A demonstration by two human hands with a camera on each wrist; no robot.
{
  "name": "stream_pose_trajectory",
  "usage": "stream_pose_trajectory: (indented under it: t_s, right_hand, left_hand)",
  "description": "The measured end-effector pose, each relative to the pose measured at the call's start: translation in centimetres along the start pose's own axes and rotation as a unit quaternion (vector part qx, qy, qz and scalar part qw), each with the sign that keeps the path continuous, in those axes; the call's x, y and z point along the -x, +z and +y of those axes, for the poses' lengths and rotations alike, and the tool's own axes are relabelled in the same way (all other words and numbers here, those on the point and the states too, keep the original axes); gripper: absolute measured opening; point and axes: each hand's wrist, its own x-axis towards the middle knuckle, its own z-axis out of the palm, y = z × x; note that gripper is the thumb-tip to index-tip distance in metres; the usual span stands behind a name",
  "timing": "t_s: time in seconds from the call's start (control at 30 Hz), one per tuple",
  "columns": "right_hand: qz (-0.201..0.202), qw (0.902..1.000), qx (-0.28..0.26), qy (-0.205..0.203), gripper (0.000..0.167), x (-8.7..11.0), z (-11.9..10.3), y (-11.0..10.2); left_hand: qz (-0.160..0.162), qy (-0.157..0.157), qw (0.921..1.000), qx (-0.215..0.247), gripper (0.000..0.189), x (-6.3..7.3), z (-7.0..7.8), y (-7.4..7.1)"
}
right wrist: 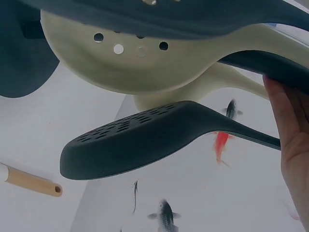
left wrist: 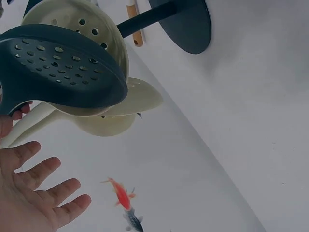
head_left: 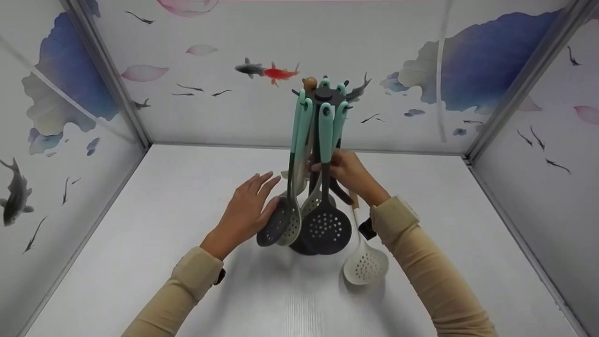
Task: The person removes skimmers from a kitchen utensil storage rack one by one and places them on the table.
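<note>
A utensil stand with a dark pole (head_left: 315,140) and round base (left wrist: 190,29) carries several mint-handled kitchen utensils. At the front hangs a dark skimmer (head_left: 326,229); at the left are another dark skimmer (left wrist: 63,67) and a cream one (head_left: 291,229). My left hand (head_left: 245,206) has its fingers extended and spread, with its thumb against the left dark skimmer. My right hand (head_left: 353,174) reaches behind the front skimmer's handle, among the handles by the pole; what its fingers hold is hidden. Below that hand a dark slotted turner (right wrist: 125,140) hangs at a slant.
On the white table (head_left: 210,299), right of the stand, lies a cream skimmer (head_left: 366,267) with a wooden handle (right wrist: 34,181). A wooden knob (head_left: 310,84) shows at the stand's top. Printed walls (head_left: 196,107) enclose the back and both sides.
</note>
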Motion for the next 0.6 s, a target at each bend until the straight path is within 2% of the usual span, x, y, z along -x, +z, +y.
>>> stream_pose_trajectory:
  t_s: [0.1,0.2,0.37,0.6]
  right_hand:
    - [0.027,0.9991,0.029,-0.015,0.021,-0.1,0.9,0.3]
    - [0.048,0.9976,0.046,-0.019,0.02,0.0,0.9,0.6]
    - [0.1,0.9929,0.061,-0.02,0.017,0.2,1.1,1.1]
    - [0.196,0.9758,0.097,-0.011,0.014,0.5,0.9,2.1]
  left_hand:
    - [0.004,-0.001,1.0,0.003,0.046,0.0,0.1,-0.1]
    - [0.012,-0.001,0.9999,0.003,0.045,0.0,0.2,-0.3]
    - [0.044,0.014,0.9989,0.009,0.043,0.1,0.3,-0.8]
    - [0.093,0.025,0.9951,0.023,0.039,0.1,1.0,-1.4]
